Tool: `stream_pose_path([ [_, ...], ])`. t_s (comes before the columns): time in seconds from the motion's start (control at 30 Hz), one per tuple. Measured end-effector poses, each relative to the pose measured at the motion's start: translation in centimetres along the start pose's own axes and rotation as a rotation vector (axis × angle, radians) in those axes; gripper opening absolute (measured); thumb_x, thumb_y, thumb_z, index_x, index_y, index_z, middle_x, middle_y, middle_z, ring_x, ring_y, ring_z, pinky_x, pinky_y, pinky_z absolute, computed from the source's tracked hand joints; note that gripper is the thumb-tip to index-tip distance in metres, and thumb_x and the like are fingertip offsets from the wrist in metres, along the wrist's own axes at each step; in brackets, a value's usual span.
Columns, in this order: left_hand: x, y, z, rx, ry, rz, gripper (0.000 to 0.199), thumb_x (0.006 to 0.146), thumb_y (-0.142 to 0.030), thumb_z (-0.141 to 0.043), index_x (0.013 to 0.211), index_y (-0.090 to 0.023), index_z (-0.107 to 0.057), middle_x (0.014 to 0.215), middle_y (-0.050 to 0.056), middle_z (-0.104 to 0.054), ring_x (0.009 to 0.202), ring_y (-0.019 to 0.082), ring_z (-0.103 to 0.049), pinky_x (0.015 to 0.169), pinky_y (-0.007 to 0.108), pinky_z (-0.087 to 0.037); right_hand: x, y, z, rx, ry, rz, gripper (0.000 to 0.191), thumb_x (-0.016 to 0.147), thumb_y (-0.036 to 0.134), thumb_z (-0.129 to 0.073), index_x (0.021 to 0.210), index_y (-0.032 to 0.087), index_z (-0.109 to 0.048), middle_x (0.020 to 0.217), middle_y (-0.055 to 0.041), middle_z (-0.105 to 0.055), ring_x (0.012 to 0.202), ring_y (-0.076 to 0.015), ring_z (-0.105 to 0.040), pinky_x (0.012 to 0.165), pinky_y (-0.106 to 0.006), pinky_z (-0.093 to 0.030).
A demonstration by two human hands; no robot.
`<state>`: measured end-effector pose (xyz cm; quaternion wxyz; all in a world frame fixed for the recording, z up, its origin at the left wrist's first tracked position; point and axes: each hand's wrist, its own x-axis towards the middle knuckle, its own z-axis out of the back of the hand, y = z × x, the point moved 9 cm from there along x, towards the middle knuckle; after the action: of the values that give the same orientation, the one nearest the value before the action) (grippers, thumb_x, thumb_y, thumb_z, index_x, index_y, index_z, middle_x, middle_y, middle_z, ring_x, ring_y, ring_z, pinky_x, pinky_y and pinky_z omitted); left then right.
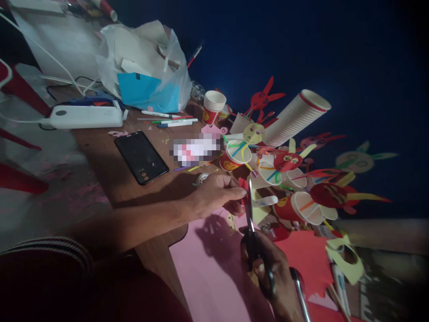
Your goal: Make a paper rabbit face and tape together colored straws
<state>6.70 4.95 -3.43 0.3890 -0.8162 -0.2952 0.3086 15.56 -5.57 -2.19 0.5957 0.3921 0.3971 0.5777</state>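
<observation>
Pinched between the thumb and fingers of my left hand (221,194) is a small piece of red paper (243,190). My right hand (268,273) grips black-handled scissors (250,223), with fingers in the loops. The blades point away from me, along the right edge of the red piece; whether they touch it is hard to tell. Beneath both hands lies a large pink sheet of paper (214,268). A larger red sheet with a jagged edge (301,259) rests right of my right hand. Just beyond the scissors is a white marker (266,201).
Paper cups with animal-face cutouts (234,156) crowd the right side. A tall stack of cups (295,118) leans behind them. A black phone (141,157), several pens (177,122), a white power strip (87,115) and a stuffed plastic bag (147,67) occupy the left and back.
</observation>
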Motion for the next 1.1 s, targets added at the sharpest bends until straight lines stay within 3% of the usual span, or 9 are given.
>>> stream_pose_path([
  [0.5, 0.03, -0.16, -0.11, 0.017, 0.035, 0.000, 0.023, 0.070, -0.029, -0.067, 0.065, -0.011, -0.054, 0.054, 0.004, -0.061, 0.047, 0.011, -0.059, 0.050, 0.023, -0.048, -0.15, -0.21, 0.12, 0.103, -0.019, -0.041, 0.059, 0.072, 0.068, -0.056, 0.101, 0.017, -0.061, 0.055, 0.0022, -0.049, 0.044, -0.0115, -0.043, 0.041, -0.019, -0.039],
  [1.1, -0.28, -0.34, -0.03, -0.002, -0.026, 0.056, 0.014, 0.070, -0.014, -0.062, 0.062, -0.011, -0.050, 0.050, 0.002, -0.059, 0.043, 0.010, -0.057, 0.046, 0.023, -0.047, -0.39, -0.48, 0.10, 0.176, -0.021, -0.063, 0.052, 0.072, 0.063, -0.060, 0.101, 0.020, -0.062, 0.055, 0.0032, -0.052, 0.044, -0.0097, -0.043, 0.041, -0.016, -0.038],
])
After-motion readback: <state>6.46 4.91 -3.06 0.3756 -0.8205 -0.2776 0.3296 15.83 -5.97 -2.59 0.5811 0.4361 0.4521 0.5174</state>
